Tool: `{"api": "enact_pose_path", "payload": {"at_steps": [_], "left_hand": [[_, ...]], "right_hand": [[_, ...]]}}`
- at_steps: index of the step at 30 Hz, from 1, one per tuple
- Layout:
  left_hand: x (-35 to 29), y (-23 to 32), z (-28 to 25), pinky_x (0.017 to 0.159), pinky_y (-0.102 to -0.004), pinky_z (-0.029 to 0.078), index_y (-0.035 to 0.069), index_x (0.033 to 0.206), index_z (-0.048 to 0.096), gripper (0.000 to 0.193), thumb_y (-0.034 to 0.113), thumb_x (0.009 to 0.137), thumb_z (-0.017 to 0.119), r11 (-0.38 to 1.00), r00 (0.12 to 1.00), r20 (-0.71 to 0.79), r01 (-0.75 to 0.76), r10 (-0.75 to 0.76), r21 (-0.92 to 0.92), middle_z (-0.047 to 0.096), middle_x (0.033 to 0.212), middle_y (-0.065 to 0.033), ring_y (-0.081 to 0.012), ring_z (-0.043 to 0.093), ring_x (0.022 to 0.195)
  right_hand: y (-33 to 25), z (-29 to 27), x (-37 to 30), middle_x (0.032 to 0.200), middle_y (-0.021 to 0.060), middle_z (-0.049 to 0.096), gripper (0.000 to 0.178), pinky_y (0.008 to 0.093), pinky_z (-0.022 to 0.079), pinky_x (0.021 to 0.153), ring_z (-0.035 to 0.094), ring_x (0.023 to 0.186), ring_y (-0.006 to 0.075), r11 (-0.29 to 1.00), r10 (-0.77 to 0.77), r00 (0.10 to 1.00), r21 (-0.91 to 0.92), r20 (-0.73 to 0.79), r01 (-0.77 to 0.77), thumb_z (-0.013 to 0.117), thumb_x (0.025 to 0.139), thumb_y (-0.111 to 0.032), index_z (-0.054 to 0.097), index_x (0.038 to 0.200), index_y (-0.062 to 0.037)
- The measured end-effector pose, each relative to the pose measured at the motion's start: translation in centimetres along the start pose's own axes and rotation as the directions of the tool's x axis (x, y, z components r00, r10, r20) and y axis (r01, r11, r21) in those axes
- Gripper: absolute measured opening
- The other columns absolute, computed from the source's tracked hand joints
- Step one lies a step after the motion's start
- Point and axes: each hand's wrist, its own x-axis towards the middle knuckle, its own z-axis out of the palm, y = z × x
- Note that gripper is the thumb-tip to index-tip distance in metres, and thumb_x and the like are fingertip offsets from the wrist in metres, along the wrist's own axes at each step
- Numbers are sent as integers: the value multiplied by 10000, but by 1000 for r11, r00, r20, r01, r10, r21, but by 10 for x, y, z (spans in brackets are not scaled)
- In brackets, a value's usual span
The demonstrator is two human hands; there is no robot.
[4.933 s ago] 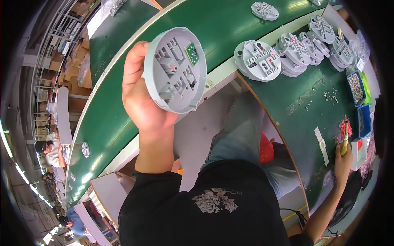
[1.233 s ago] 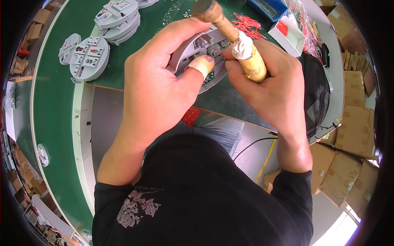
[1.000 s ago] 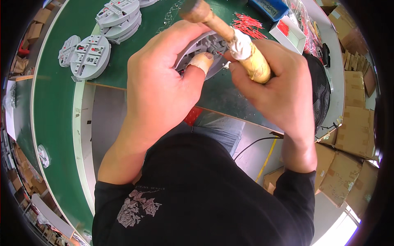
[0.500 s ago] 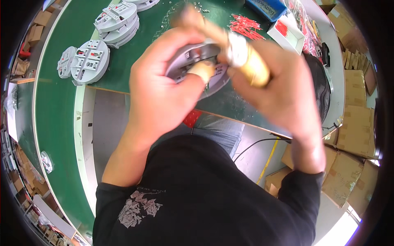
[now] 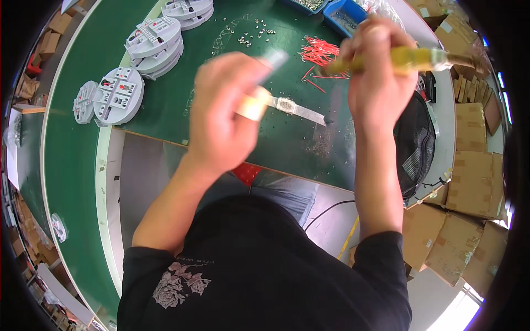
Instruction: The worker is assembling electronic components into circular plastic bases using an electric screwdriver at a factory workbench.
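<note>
My left hand (image 5: 223, 113) is raised over the middle of the table, blurred, with its fingers curled. A grey plastic piece (image 5: 273, 58) sticks out past its fingertips; most of it is hidden behind the hand. Yellowish tape (image 5: 253, 105) is wrapped round the thumb. To the right and farther off, my right hand (image 5: 381, 83) grips a yellow-handled tool (image 5: 408, 59), which lies sideways and is smeared by motion; its brown end points right, and its exact kind cannot be made out. Between the hands, a pale strip with a squarish lump (image 5: 286, 105) rests on the green table.
Stacked round grey plastic housings (image 5: 118, 96) stand at the left. Red wires (image 5: 320, 51) are heaped beyond my hands, near small metal bits (image 5: 254, 37) and a blue bin (image 5: 345, 19). A black mesh bag (image 5: 414, 143) and cardboard boxes (image 5: 472, 182) are at the right.
The right hand and its tool have moved away from the left hand, up and outward, the tool swinging to point right. The round grey housing in my left hand has turned mostly out of sight.
</note>
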Motion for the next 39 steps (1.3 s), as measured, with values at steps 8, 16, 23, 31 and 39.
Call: {"api": "enact_pose_path", "payload": {"at_steps": [8,16,23,31,39], "left_hand": [[-33,-9,41,1045,-486,371,127,1069,678,319,134,761,757,854,885,442,-340,147,395,601,1071,-13,-252,574,1038],[2,-24,47,980,-464,371,128,1134,611,397,76,765,749,958,998,18,-64,61,278,626,1164,-53,-269,586,1083],[34,-25,44,926,-381,449,75,1212,594,471,-5,771,738,987,993,119,-23,3,162,717,1025,-70,-246,644,1038],[29,-14,44,911,-336,496,60,1220,608,466,5,784,761,964,990,130,-81,49,253,758,935,-69,-224,682,955],[33,-10,54,962,-337,492,46,1231,602,483,-4,784,780,993,991,137,-11,-5,116,763,943,-74,-178,686,983]], "right_hand": [[59,36,49,767,29,553,173,284,486,594,535,640,125,988,19,994,153,-103,-3,598,1021,-206,580,1066,-39],[30,20,53,746,7,514,234,261,456,555,490,602,116,972,49,974,233,-222,4,600,1023,-266,558,1111,-53],[8,-33,37,932,23,531,171,305,423,694,466,797,135,705,185,979,683,82,-191,642,984,-206,588,1098,-91],[-8,-35,17,945,13,547,206,297,414,696,468,812,135,748,134,988,647,71,-148,677,966,-268,616,1108,-131],[-16,-47,12,966,15,607,201,293,416,687,493,819,140,765,79,996,637,48,-91,699,947,-309,699,1086,-164]]}}
